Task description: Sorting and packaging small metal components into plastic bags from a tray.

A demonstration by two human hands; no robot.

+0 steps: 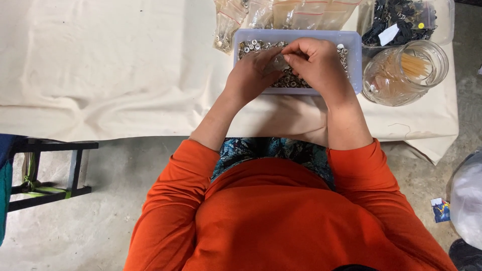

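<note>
1. Landmark: pale blue tray [351, 55] on the cream cloth [100, 75], holding a layer of small silver metal rings/fasteners [251, 47].
2. Left hand [249, 75] and right hand [316, 62] both over the tray, meeting above its middle.
3. Between them a small clear plastic bag [277, 63], pinched from both sides; left fingers closed on its left edge, right fingertips pressed on its right/top edge. Bag's long axis hard to tell, mostly hidden by the fingers.
4. Bag sits right at the fingertips of both hands, directly above the fasteners in the tray; neither hand clearly nearer.
5. Behind the tray: row of clear zip bags [301, 12], some with small metal pieces inside.
6. Right of the tray: glass jar [404, 73] lying tilted, thin pale sticks inside, contents otherwise unclear.
7. Behind the jar: clear plastic box [444, 20] full of dark small parts.
8. Far left of the tray, off the cloth: black frame stool [55, 173] on the concrete floor.
</note>
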